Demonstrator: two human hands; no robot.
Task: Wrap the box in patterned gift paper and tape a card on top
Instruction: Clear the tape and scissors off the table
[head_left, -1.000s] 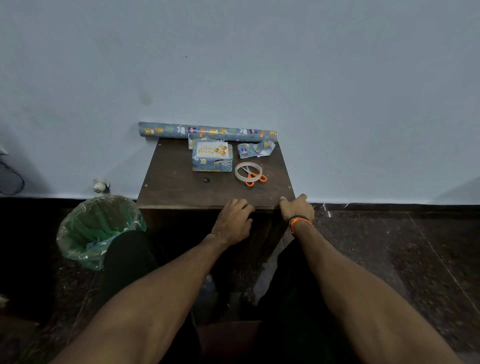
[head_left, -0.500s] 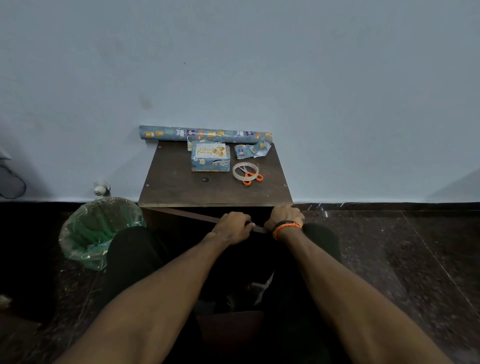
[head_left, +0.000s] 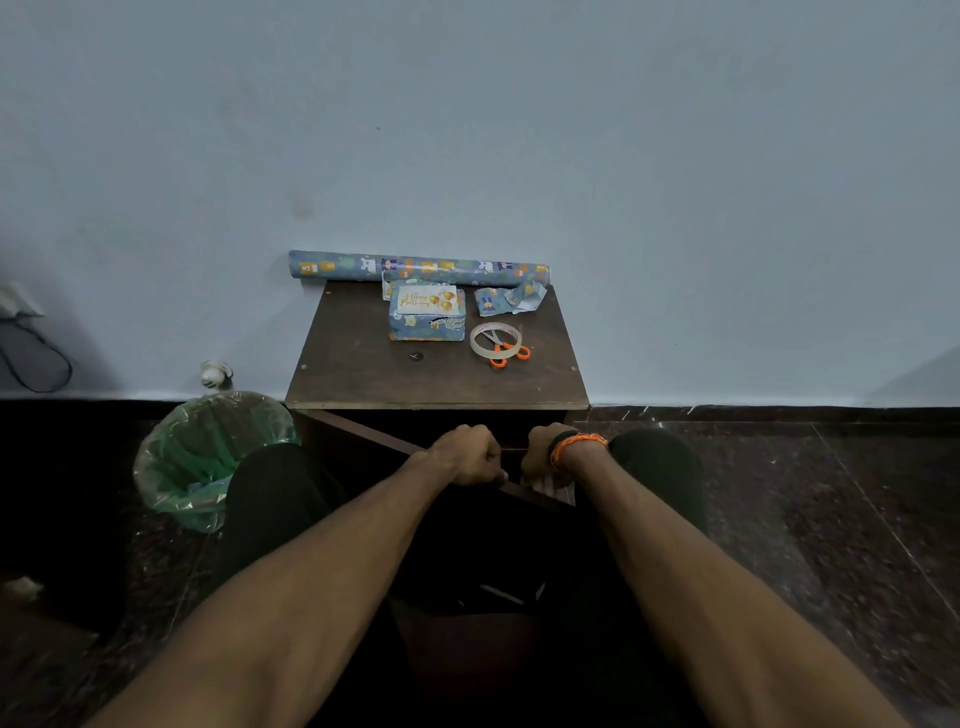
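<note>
Two hands hold a dark panel's edge below the desk (head_left: 363, 374): left hand (head_left: 465, 454) and right hand (head_left: 545, 457), fingers curled round it. Box (head_left: 427, 317), wrapped in patterned paper, sits on the desk's far side; card (head_left: 427, 300) lies on top. Paper roll (head_left: 415, 266), scrap (head_left: 509, 300), tape ring (head_left: 495, 340), scissors (head_left: 506, 353) alongside. Task appears complete; the tape holding the card is not discernible.

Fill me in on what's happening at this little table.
The box wrapped in blue patterned paper sits on the dark wooden cabinet top, a birthday card on top. Both hands, left and right, grip the top edge of the cabinet's door, which stands partly open. The tape ring and orange-handled scissors lie untouched.
</note>
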